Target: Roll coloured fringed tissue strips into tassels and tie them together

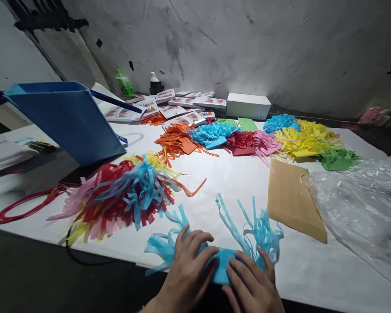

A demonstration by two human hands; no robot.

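Note:
A light-blue tissue-paper tassel (222,265) lies at the table's front edge, its flat uncut middle between my hands. Cut strips fan out from both of its ends. My left hand (190,265) grips the left part of the flat middle with curled fingers. On the right part, my right hand (252,278) rests its fingers over the paper, the thumb low at the near edge. To the left lies a bundle of mixed tassels (127,191) in red, blue, yellow and pink, with a red cord (29,204) beside it.
Behind are orange (176,141), blue, red, pink, yellow (301,139) and green tassels. Printed boxes (182,102) and a white box (248,105) stand along the wall. A brown envelope (291,200) and clear plastic (361,204) lie right. A blue holder (68,117) rises at left.

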